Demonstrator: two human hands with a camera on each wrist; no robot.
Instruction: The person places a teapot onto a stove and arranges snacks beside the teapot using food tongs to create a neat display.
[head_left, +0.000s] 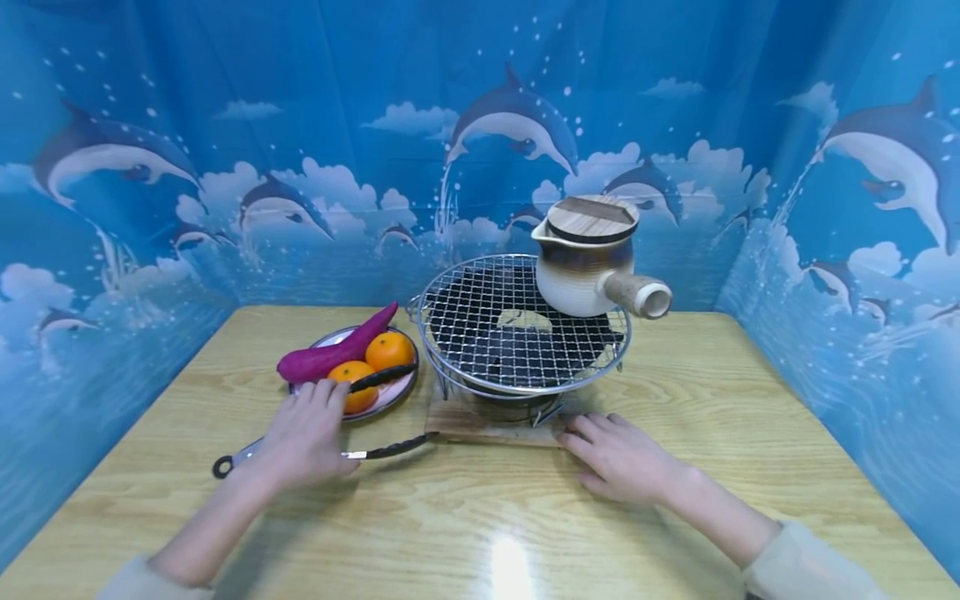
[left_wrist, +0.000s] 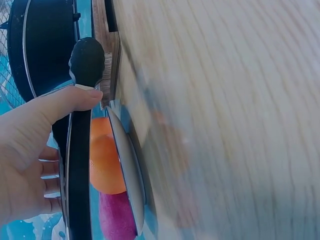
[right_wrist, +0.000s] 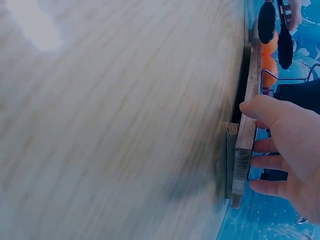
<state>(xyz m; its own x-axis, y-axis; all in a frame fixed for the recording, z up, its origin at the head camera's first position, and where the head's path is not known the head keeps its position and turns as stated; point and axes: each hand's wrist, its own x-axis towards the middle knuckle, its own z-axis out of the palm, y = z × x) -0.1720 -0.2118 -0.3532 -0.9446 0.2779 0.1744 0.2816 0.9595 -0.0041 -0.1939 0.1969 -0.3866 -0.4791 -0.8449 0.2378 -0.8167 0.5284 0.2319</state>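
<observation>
My left hand point(head_left: 303, 437) holds a pair of tongs point(head_left: 397, 447) with black tips and a hanging ring at the rear. Thumb and fingers lie on opposite sides of the tongs point(left_wrist: 80, 175), whose arms stand spread apart. One tip is over a plate point(head_left: 390, 406) with two oranges point(head_left: 389, 350) and a long purple sweet potato point(head_left: 322, 360); the other is near the wooden board point(head_left: 495, 431). At the board's front right corner rests my right hand point(head_left: 622, 462), its thumb by the front edge point(right_wrist: 252, 95) and its fingers over the top.
On the board stands a round grill with a wire mesh grate point(head_left: 517, 342). A pot point(head_left: 573, 279) with a wooden lid point(head_left: 592, 218) sits at the grate's back right, its side handle point(head_left: 633, 293) pointing right and forward. A dolphin-print curtain point(head_left: 337, 125) surrounds the wooden table point(head_left: 420, 533).
</observation>
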